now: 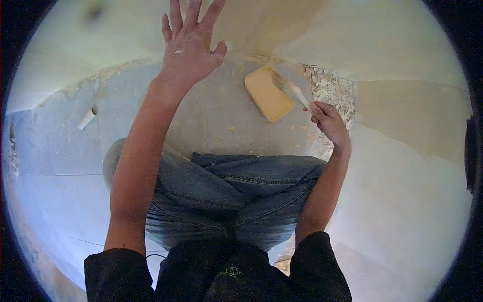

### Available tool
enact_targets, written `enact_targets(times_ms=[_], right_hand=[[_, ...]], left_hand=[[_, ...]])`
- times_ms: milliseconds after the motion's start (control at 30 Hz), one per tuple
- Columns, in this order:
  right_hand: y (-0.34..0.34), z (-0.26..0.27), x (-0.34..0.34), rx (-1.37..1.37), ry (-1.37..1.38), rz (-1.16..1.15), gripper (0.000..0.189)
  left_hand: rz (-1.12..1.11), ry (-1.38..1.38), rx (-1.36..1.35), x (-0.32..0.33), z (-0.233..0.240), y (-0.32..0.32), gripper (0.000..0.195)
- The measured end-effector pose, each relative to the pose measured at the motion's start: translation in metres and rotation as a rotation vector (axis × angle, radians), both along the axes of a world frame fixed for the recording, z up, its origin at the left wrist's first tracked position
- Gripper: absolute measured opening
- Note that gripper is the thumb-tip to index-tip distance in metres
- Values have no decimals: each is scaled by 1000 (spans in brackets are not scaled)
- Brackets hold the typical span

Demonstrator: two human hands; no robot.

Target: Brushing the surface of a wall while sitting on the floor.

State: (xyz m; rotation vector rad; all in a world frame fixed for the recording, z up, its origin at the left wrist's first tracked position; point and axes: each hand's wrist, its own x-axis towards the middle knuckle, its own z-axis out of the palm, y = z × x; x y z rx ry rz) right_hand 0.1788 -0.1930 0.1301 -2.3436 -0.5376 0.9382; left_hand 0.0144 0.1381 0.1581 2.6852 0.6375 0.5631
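My left hand (192,51) is raised at the top of the view, its fingers spread and nothing in it. Behind it is the pale wall (124,30); I cannot tell whether the palm touches it. Low on the right, my right hand (327,120) grips the handle of a paintbrush (296,92). The brush slants up and to the left, its bristles over a rectangular container of tan paint (268,96) on the grey floor (188,117). Whether the bristle tips are in the paint is hard to make out.
A side wall (400,181) rises on the right, with a darker tan patch (407,113). Along its foot lies flaky debris (332,90). A short pale tube (87,118) protrudes or lies at the left. My crossed legs in jeans (234,188) fill the near floor.
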Motion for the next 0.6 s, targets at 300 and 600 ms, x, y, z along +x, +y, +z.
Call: enact_targets(times_ms=[300, 600], right_hand=[[0, 0, -7, -54, 63, 18, 36], [19, 1, -3, -243, -136, 241, 36]], left_hand=[[-45, -9, 8, 1, -7, -2, 102], [-20, -1, 63, 6, -11, -2, 107]])
